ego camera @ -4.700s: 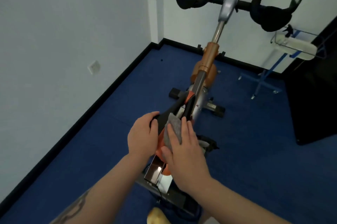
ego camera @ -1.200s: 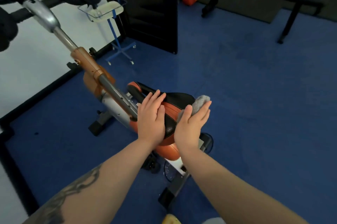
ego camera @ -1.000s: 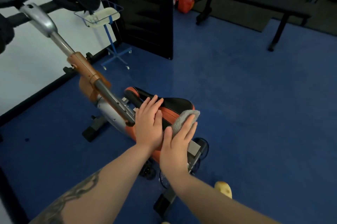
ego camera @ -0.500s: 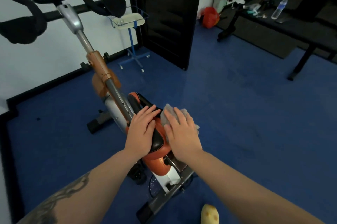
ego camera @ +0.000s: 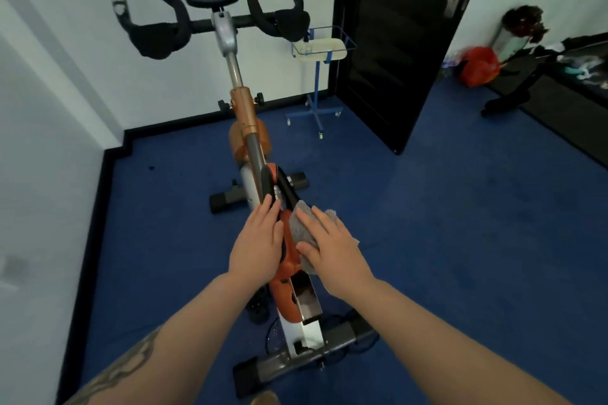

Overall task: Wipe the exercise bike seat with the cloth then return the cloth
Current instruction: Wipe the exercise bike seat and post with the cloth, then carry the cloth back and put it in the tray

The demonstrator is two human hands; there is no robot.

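On the blue wheeled stand point(ego camera: 316, 88) by the black door point(ego camera: 399, 42) I saw a wire basket point(ego camera: 324, 48) holding a pale tray-like thing; what it was I could not tell. The grey cloth point(ego camera: 301, 228) lay on the right side of the exercise bike seat point(ego camera: 286, 207), pressed there under my right hand point(ego camera: 332, 248), whose fingers lay flat and nearly straight over it, the grip not curled round anything. A corner of the cloth stuck out beyond the fingertips and another edge showed below the thumb. My left hand point(ego camera: 260, 243) rested flat along the left side of the seat, fingers straight and together, holding nothing. The cloth looked nubby, crumpled and folded. The seat was black on top with orange sides, its narrow nose pointing toward the handlebars point(ego camera: 204, 19) over the blue floor point(ego camera: 460, 240).
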